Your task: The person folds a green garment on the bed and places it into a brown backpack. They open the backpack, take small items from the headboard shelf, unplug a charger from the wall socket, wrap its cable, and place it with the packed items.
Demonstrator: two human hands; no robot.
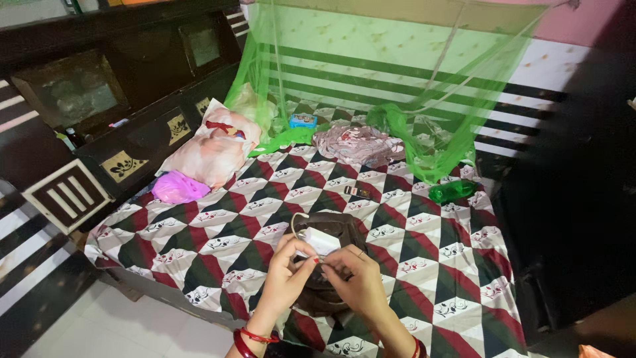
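Both hands meet just above the dark brown bag [331, 265] lying on the bed [424, 265], near its front edge. Left hand [286, 273] has its fingers pinched closed on the white charger block [320, 241]; right hand [358, 278] has fingertips closed on the same block from the other side, w/ the thin pale cable [295, 222] looping up behind it over the bag. Looks like the step in hand is sorting out the charger & cord right over the bag. Next move prob. calls for a steady grip on the block while the loose loop gets gathered, so it doesn't snag. Beyond the bag: pink pillow [212, 149] by the headboard, green mosquito net [397, 86] at the back, green bottle [452, 191] off to the bag's right.
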